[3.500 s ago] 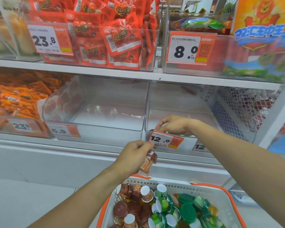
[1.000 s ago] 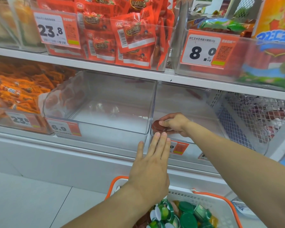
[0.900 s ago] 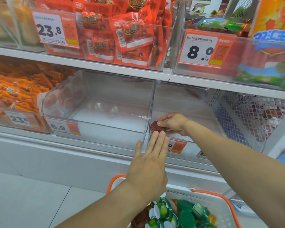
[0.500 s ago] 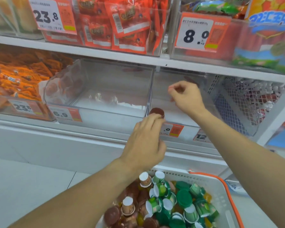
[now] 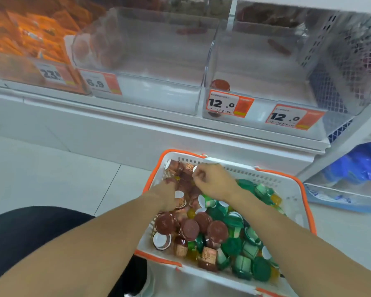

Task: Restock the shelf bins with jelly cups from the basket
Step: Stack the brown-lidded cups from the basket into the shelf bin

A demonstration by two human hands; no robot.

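Shelf bins (image 5: 255, 67) mostly bare, one brown jelly cup (image 5: 220, 85) in the right one. Basket (image 5: 291, 189) below, full of cups. Both my hands in it: right grip (image 5: 212, 181) curled among brown cups, left grip (image 5: 166, 196) buried, can't tell either.

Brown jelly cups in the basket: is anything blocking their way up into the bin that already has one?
Nothing visible does. The bin is open on top, holding just one brown jelly cup at its front left corner.
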